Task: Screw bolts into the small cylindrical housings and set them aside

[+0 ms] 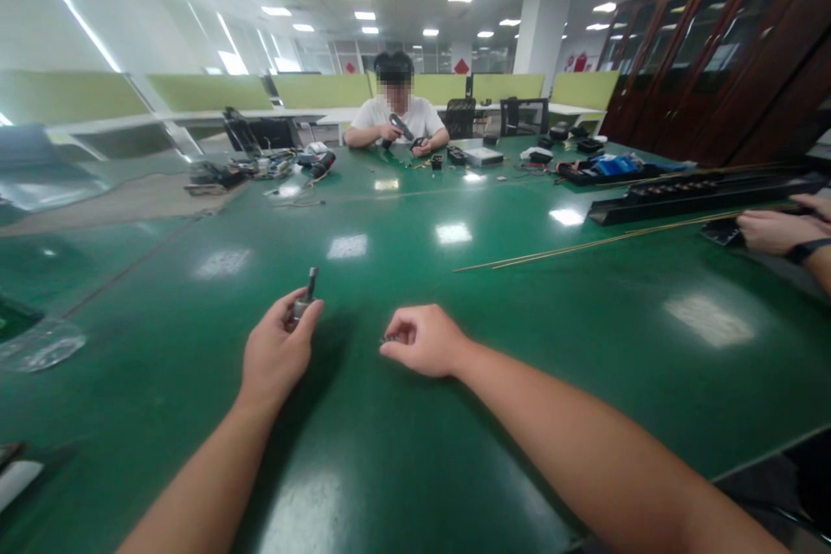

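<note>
- Metal piece [310, 294]: a slim dark rod standing up from a wider silvery body, tilted slightly right, its lower part hidden by the fingers
- It sits in the left hand [278, 348], above the green table [363, 459], thumb and curled fingers closed around the silvery body
- Right hand [425, 341], across from it: thumb and forefinger pinching small bits [389, 339] that look metallic, though they are too blurred to count
- Farther off, thin brass-coloured rods [610, 240] reach toward another person's hand [776, 231]
</note>
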A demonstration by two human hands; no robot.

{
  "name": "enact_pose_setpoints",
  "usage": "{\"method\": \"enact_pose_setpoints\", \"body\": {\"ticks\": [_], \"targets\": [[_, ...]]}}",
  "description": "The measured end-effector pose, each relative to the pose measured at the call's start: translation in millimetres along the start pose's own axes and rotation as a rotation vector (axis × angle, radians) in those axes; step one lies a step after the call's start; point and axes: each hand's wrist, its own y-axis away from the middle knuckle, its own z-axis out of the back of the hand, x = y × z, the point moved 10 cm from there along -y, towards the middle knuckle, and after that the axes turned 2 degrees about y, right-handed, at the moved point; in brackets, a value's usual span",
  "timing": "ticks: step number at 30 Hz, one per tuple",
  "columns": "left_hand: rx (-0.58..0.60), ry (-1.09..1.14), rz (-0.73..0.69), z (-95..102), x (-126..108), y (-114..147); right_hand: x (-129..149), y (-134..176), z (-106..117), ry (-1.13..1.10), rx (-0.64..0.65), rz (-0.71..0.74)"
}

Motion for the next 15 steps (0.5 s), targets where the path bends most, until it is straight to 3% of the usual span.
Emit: {"method": "enact_pose_setpoints", "body": {"ticks": [7,10,13,15], "targets": [[0.025,0.268,0.097,-2.7,5.6,8.3,7.6,6.2,-0.1,0.140,0.007,0.004],[0.052,0.212,0.071,2.8,-3.0,19.6,15.8,16.6,-2.0,0.181,0.029,0.074],[0.088,0.076,-0.030,20.5,-8.9,35.2,4.2,31.2,3.4,0.005,0.011,-0.027],[0.113,-0.009,-0.088,37.6,-0.5,50.7,-8.5,39.0,3.3,-0.197,0.038,-0.132]]}}
